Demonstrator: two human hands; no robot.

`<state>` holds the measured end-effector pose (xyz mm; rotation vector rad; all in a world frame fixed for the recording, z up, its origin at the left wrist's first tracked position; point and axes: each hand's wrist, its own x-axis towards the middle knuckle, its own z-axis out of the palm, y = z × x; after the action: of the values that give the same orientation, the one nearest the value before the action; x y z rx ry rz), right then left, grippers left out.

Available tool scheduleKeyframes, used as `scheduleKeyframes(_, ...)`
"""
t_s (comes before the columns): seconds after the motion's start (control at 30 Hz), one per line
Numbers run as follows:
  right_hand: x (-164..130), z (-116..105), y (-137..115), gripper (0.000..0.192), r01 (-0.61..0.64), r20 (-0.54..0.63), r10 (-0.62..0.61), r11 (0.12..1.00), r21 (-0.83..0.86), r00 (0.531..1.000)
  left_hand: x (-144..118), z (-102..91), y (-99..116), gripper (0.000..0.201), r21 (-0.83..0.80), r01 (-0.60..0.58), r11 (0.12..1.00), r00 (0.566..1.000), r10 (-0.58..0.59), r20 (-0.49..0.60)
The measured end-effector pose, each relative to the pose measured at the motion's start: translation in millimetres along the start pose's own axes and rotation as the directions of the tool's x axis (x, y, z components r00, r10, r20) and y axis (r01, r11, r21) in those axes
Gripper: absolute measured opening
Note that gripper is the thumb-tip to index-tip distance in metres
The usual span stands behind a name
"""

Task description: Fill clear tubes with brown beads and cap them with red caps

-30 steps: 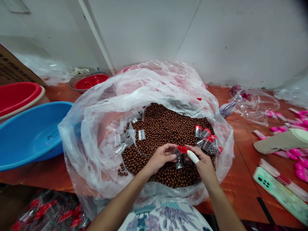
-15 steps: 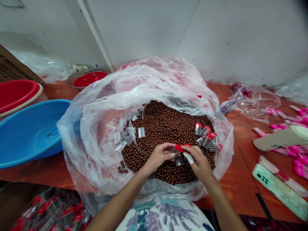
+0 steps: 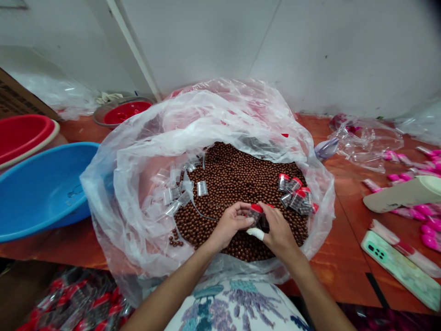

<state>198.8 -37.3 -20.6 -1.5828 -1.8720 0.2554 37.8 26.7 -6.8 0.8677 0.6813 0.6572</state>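
**Both hands closing on a small red-capped vial over the brown beads**

The left hand point(image 3: 231, 224) is pinching a small clear vial point(image 3: 255, 214) with a red cap, its fingers curled around the vial's left side. The right hand point(image 3: 278, 231) is meeting it from the right, fingers closed on the same vial; a white cover is sitting on one fingertip point(image 3: 256, 233). The vial is being held just above the near part of a heap of brown beads point(image 3: 234, 179) lying in a big clear plastic bag point(image 3: 144, 151). Just right of the hands, a cluster of capped vials point(image 3: 295, 195) is resting on the beads. To the left, empty clear vials point(image 3: 179, 193) are lying at the heap's edge. A blue basin point(image 3: 41, 188) is standing on the tabletop point(image 3: 344, 257) left of the bag, with a red basin point(image 3: 24, 133) beyond it. At the near right, a phone point(image 3: 399, 269) is lying near pink pieces point(image 3: 423, 216).
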Motion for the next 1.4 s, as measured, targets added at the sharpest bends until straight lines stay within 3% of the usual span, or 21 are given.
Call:
scheduleKeyframes(0.23, -2, 3, 1, 0.061, 0.052, 0.029, -0.051, 0.998, -0.019, 0.998, -2, -2.4, -10, 0.034, -0.038, -0.039, 0.999, 0.998, 0.038, -0.049)
scheduleKeyframes(0.37, -1, 0, -3, 0.057, 0.063, 0.04, -0.064, 0.998, 0.01, 0.997, -1, 3.2, -12, 0.03, -0.129, 0.053, 0.99, 0.998, -0.058, -0.034)
scheduleKeyframes(0.47, -1, 1, -10, 0.056, 0.057, 0.061, -0.058, 0.998, 0.012, 0.996, 0, 9.9, -14, 0.04, -0.182, 0.12, 0.976, 0.992, -0.127, -0.027)
scheduleKeyframes(0.77, -8, 4, -18, 0.055, 0.089, 0.057, -0.092, 0.994, 0.059, 0.994, -3, 22.5, -29, 0.033, -0.172, 0.067, 0.983, 0.982, -0.096, -0.163)
scheduleKeyframes(0.83, -9, 2, -17, 0.059, 0.028, 0.09, -0.038, 0.993, 0.111, 0.995, -3, 22.8, -26, 0.035, -0.198, 0.08, 0.977, 0.982, -0.111, -0.151)
scheduleKeyframes(0.9, -11, -1, -14, 0.064, -0.123, 0.108, 0.102, 0.971, 0.204, 0.989, -4, 21.5, -20, 0.039, -0.237, 0.081, 0.968, 0.984, -0.115, -0.133)
scheduleKeyframes(1.03, -13, -5, -7, 0.034, -0.454, 0.129, 0.448, 0.763, 0.461, 0.885, -6, 17.0, -10, 0.045, -0.253, 0.108, 0.961, 0.987, -0.135, -0.093)
scheduleKeyframes(1.13, -12, -4, -9, 0.029, -0.505, 0.116, 0.563, 0.609, 0.612, 0.819, -8, 16.2, -8, 0.047, -0.21, 0.138, 0.968, 0.985, -0.156, -0.072)
scheduleKeyframes(1.2, -10, -2, -14, 0.037, -0.462, 0.046, 0.593, 0.572, 0.678, 0.804, -8, 17.6, -10, 0.05, -0.173, 0.156, 0.972, 0.982, -0.172, -0.078)
scheduleKeyframes(1.27, -10, 0, -20, 0.044, -0.407, 0.011, 0.53, 0.638, 0.654, 0.848, -9, 19.6, -12, 0.056, -0.143, 0.185, 0.972, 0.977, -0.197, -0.078)
scheduleKeyframes(1.4, -11, 2, -28, 0.065, -0.231, 0.063, 0.224, 0.91, 0.343, 0.973, -9, 21.9, -16, 0.066, -0.129, 0.184, 0.974, 0.978, -0.194, -0.076)
